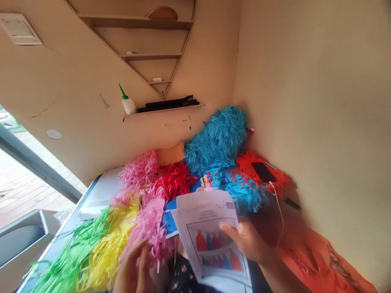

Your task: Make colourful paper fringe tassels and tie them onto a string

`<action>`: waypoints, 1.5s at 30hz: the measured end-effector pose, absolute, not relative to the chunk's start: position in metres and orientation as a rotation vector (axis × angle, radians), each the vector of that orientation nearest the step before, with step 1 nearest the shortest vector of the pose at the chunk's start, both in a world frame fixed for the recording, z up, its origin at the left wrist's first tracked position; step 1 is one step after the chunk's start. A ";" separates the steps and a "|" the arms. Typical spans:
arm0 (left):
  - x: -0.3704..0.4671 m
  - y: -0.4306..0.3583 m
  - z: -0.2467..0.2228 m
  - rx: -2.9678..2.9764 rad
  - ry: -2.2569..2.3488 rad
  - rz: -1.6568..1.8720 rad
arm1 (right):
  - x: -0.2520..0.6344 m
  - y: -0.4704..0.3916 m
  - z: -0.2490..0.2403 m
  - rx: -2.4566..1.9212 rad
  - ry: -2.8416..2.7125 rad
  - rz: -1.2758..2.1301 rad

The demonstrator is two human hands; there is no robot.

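My right hand point(249, 242) grips the right edge of a white printed sheet point(210, 207), thumb on its front. Framed on the sheet is a picture of colourful tassel garlands in two rows. My left hand point(136, 266) is low in the view, slightly blurred, its fingers loosely bent and apart with nothing visible in them. It is nearest to the pink fringed paper point(149, 219), beside the yellow fringed paper point(113, 244) and green fringed paper point(76, 252). Behind the sheet's top edge stands a small bunch of multicoloured pieces point(207, 180).
Blue fringed paper point(220, 134) is piled against the wall, with red fringed paper point(174, 179) beside it. A phone point(263, 172) with a white cable lies on orange-red fringe. Orange cloth point(317, 260) lies at right. A glue bottle point(128, 105) stands on the wall shelf point(171, 108).
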State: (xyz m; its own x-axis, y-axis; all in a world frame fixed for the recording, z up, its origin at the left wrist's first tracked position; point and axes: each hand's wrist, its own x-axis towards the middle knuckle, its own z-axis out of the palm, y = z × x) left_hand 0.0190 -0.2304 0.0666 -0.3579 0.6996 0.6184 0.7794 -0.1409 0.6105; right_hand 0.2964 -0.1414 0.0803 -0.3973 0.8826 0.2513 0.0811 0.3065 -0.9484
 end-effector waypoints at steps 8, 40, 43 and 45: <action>0.070 -0.214 0.071 -2.024 -1.706 -1.164 | 0.277 -0.167 0.050 -0.770 -1.885 1.374; 0.042 -0.221 0.109 -2.389 -2.213 -1.264 | 0.287 -0.157 0.045 -0.844 -2.055 0.825; 0.046 -0.221 0.113 -2.594 -2.275 -1.299 | 0.280 -0.169 0.047 -0.811 -1.847 0.308; 0.050 -0.218 0.111 -2.646 -2.322 -1.392 | 0.272 -0.180 0.050 -0.705 -1.843 0.104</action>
